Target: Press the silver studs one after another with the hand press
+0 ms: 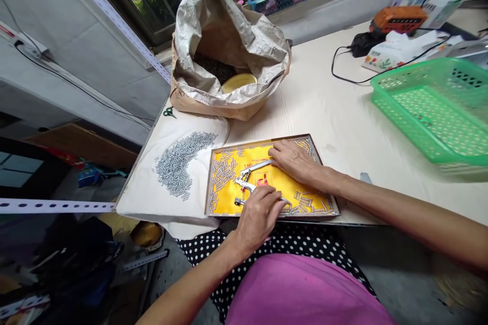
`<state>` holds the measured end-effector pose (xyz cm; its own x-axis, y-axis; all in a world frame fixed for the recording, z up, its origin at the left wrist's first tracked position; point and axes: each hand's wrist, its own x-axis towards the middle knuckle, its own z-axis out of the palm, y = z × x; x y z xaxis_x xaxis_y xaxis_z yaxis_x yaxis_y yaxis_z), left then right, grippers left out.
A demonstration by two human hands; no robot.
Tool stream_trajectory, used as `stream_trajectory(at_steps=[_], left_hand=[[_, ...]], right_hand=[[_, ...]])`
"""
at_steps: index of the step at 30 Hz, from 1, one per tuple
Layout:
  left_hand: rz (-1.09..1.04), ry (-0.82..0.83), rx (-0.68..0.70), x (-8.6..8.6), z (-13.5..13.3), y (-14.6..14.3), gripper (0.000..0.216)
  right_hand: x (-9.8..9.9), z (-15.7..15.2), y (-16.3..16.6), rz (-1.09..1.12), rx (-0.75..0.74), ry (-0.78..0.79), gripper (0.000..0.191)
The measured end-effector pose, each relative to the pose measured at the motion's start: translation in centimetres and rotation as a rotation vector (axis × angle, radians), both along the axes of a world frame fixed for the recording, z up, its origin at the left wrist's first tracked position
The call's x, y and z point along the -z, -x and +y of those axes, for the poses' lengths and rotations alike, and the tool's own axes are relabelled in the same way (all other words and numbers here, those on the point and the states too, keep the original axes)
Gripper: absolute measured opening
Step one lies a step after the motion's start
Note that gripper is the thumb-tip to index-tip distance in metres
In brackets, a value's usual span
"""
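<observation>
Metal pliers (249, 186) with long handles spread wide and a small coil between them lie over a shallow box tray (209, 183) with a yellow bottom. My left hand (259, 210) is closed around the lower handle, near the tray's front edge. At the end of the upper handle, my right hand (292, 160) grips with bent fingers. Small silvery metal pieces (224, 172), like little springs or pins, lie loose at the tray's left side, and others (305, 200) are near its front right corner. What the jaws hold, if anything, is too small to tell.
A curved heap of similar metal pieces (177, 165) lies on white cloth to the left, with green-handled scissors (169, 112) behind it. A big open sack (232, 104) holds dark bits and a yellow dish (239, 82). At right are a green basket (404, 122) and an orange device (398, 19).
</observation>
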<state>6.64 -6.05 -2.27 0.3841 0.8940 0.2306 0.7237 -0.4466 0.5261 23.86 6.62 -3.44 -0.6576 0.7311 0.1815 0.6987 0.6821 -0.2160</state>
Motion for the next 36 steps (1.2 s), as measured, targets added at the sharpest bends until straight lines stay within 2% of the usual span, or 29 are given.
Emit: stream_trajectory(at_steps=[2, 4, 6, 8, 13, 16, 21, 25, 31, 36], left_hand=[[0.093, -0.032, -0.178, -1.0, -0.1, 1.6, 0.023], [0.272, 0.037, -0.372, -1.9, 0.4, 3.3, 0.026], [0.403, 0.233, -0.492, -2.7, 1.5, 4.7, 0.032], [0.435, 0.443, -0.543, -3.1, 2.7, 5.6, 0.035], [0.415, 0.665, -0.521, -2.9, 4.8, 5.8, 0.031], [0.43, 0.688, -0.484, -2.7, 5.3, 5.8, 0.027], [0.381, 0.748, -0.383, -3.3, 6.5, 7.3, 0.028], [0.359, 0.67, -0.364, -3.7, 6.7, 9.1, 0.021], [0.456, 0.333, -0.44, -4.5, 6.6, 10.8, 0.018], [0.604, 0.164, -0.65, -4.8, 10.1, 14.9, 0.028]], right_hand=[[-0.3, -1.8, -0.4, 0.051, -0.035, 0.057, 0.02], [-0.4, -3.8, -0.5, 0.059, -0.13, 0.188, 0.023], [-0.1, -5.4, -0.3, 0.033, -0.189, 0.262, 0.027], [0.1, -6.3, 0.2, -0.003, -0.191, 0.283, 0.027], [-0.7, -6.0, 1.3, -0.073, -0.127, 0.403, 0.014], [-0.9, -5.7, 1.3, -0.019, -0.14, 0.439, 0.015], [0.2, -5.2, 0.7, 0.125, -0.174, 0.422, 0.024], [0.5, -4.8, -0.5, 0.135, -0.139, 0.438, 0.026], [1.2, -4.8, -1.4, 0.101, -0.119, 0.433, 0.022], [2.4, -5.0, -1.1, 0.097, -0.14, 0.414, 0.019]])
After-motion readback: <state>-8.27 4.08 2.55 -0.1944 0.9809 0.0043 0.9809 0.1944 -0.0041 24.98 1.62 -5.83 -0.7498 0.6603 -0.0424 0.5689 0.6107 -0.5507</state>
